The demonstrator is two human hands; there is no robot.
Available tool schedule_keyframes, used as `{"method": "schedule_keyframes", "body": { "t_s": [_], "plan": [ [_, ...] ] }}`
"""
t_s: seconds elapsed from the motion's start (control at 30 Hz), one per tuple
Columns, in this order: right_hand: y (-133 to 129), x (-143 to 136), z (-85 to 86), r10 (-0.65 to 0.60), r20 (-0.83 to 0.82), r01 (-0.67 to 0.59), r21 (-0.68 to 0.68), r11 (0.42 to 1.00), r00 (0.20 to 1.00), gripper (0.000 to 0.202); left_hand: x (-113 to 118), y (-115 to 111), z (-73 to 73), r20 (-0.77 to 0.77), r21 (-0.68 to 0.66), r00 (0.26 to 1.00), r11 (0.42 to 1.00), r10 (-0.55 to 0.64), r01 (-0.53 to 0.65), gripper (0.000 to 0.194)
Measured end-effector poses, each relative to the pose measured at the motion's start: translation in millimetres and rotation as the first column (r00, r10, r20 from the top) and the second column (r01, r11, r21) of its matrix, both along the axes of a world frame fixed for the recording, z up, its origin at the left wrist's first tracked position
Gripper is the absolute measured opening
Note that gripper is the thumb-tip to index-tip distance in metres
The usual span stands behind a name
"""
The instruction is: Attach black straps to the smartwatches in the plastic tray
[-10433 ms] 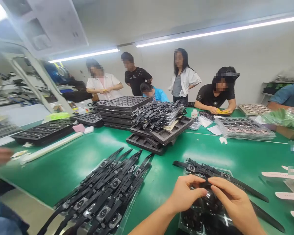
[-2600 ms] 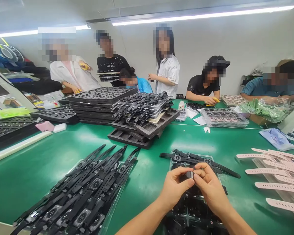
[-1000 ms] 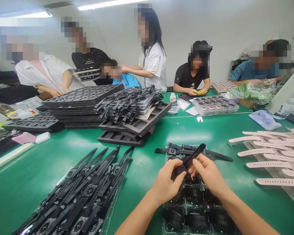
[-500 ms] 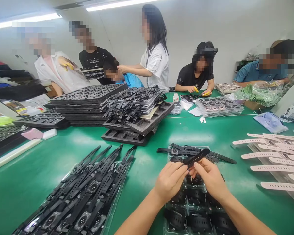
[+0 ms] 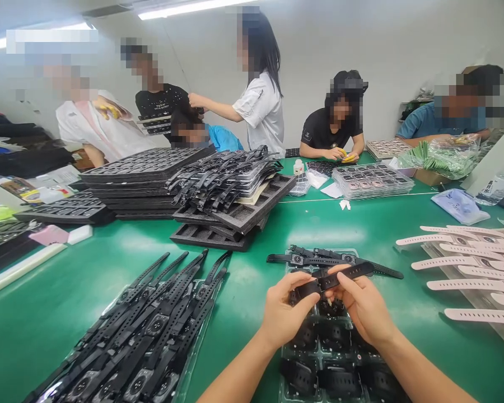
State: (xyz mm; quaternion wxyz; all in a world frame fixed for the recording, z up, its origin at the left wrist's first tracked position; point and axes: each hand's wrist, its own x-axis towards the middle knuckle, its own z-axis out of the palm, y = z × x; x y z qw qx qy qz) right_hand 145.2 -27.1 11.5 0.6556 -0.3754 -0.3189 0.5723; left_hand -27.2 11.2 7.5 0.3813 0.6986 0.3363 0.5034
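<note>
Between my two hands is a black watch strap (image 5: 357, 271) with slots along it, held above a clear compartment tray (image 5: 282, 374). My left hand (image 5: 286, 305) pinches its left part between thumb and fingers. My right hand (image 5: 363, 302) grips the right part, thumb on top, the free end pointing up to the right. Whether a watch case is attached is hidden by my fingers. Below, several black smartwatches (image 5: 340, 382) with curled straps sit in the tray's compartments. Across the tray's far end lie black smartwatches (image 5: 297, 259) with straps laid out flat.
Left of my arms, a clear tray holds rows of black smartwatches (image 5: 157, 324). Pink-strapped watches (image 5: 462, 285) lie at the right. Black foam trays (image 5: 130, 187) are stacked beyond, beside a pile of strapped watches (image 5: 231, 173). Several people work across the green table (image 5: 243, 268).
The strap has turned from steeply slanted to flatter, its free end now further right. My left hand's fingers have spread, thumb and fingers now pinching a broad strap part.
</note>
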Motion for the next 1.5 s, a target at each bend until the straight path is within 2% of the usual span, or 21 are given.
{"method": "schedule_keyframes", "body": {
  "t_s": [0.1, 0.17, 0.2, 0.27, 0.33, 0.4, 0.5, 0.73, 0.8, 0.87, 0.97, 1.07, 1.13, 1.2, 1.27, 1.4, 1.5],
  "plan": [
    [-0.5, -0.1, 1.9, -0.006, -0.011, 0.006, 0.000, 1.000, 1.000, 0.030, -0.2, 0.6, -1.5, 0.003, 0.053, 1.000, 0.999, -0.004, 0.004, 0.029],
    [-0.6, 0.3, 0.8, -0.004, -0.011, 0.004, 0.001, 1.000, 1.000, 0.030, -0.9, 2.4, 0.0, -0.036, 0.239, 0.999, 0.971, 0.003, 0.006, 0.027],
    [-0.7, 0.4, -0.4, -0.003, -0.009, 0.003, 0.002, 1.000, 1.000, 0.029, -1.2, 3.6, 1.3, -0.069, 0.361, 0.998, 0.932, 0.006, 0.020, 0.025],
    [-1.2, 0.6, -3.4, 0.001, 0.016, -0.001, 0.006, 1.000, 1.000, 0.029, -2.0, 6.1, 4.3, -0.137, 0.573, 0.990, 0.818, 0.031, 0.054, 0.023],
    [-2.0, 0.6, -5.8, 0.003, 0.069, -0.004, 0.014, 1.000, 0.998, 0.030, -2.7, 8.0, 6.5, -0.185, 0.680, 0.980, 0.730, 0.074, 0.073, 0.023],
    [-2.8, 0.6, -6.5, -0.005, 0.126, 0.002, 0.020, 1.000, 0.992, 0.032, -3.2, 8.9, 7.5, -0.212, 0.710, 0.971, 0.700, 0.112, 0.074, 0.022],
    [-2.9, 0.3, -4.3, -0.022, 0.186, 0.020, 0.016, 1.000, 0.982, 0.037, -3.7, 8.8, 8.0, -0.248, 0.720, 0.961, 0.687, 0.123, 0.098, 0.021],
    [-1.6, -1.9, -0.2, -0.069, 0.297, 0.078, -0.019, 0.997, 0.952, 0.043, -3.1, 5.8, 11.2, -0.353, 0.711, 0.921, 0.688, 0.168, 0.147, 0.022],
    [-2.2, -1.2, -0.1, -0.068, 0.397, 0.067, 0.016, 0.998, 0.915, 0.042, -2.4, 5.7, 10.5, -0.352, 0.704, 0.920, 0.696, 0.171, 0.140, 0.022],
    [-3.2, 0.4, 0.5, -0.059, 0.564, -0.005, 0.111, 0.994, 0.824, 0.035, -1.7, 5.9, 9.1, -0.329, 0.656, 0.935, 0.745, 0.131, 0.126, 0.023],
    [-4.3, 3.5, 2.1, -0.070, 0.739, -0.151, 0.227, 0.962, 0.670, 0.030, -0.6, 5.2, 8.5, -0.278, 0.492, 0.961, 0.859, -0.001, 0.144, 0.025],
    [-4.6, 5.5, 2.6, -0.070, 0.766, -0.209, 0.261, 0.942, 0.640, 0.040, 1.2, 2.7, 11.1, -0.221, 0.266, 0.973, 0.955, -0.072, 0.131, 0.022],
    [-4.5, 5.5, 1.8, -0.072, 0.757, -0.221, 0.279, 0.935, 0.650, 0.047, 2.9, 1.3, 13.0, -0.139, 0.020, 0.986, 0.995, -0.092, 0.095, 0.018],
    [-4.5, 4.4, 0.7, -0.094, 0.741, -0.192, 0.292, 0.937, 0.665, 0.053, 5.0, 0.7, 13.1, 0.001, -0.254, 0.992, 0.960, -0.126, 0.122, 0.018],
    [-4.8, 2.3, -0.3, -0.115, 0.731, -0.156, 0.293, 0.943, 0.673, 0.053, 7.0, 0.7, 10.8, 0.163, -0.436, 0.975, 0.876, -0.148, 0.206, 0.023],
    [-6.0, -2.1, -0.7, -0.146, 0.709, -0.122, 0.312, 0.942, 0.690, 0.049, 10.1, -0.3, 4.6, 0.392, -0.589, 0.909, 0.720, -0.143, 0.367, 0.039],
    [-7.4, -3.5, 0.6, -0.162, 0.687, -0.111, 0.335, 0.936, 0.708, 0.056, 11.9, -2.7, 4.3, 0.502, -0.633, 0.851, 0.603, -0.157, 0.485, 0.042]
  ]
}}
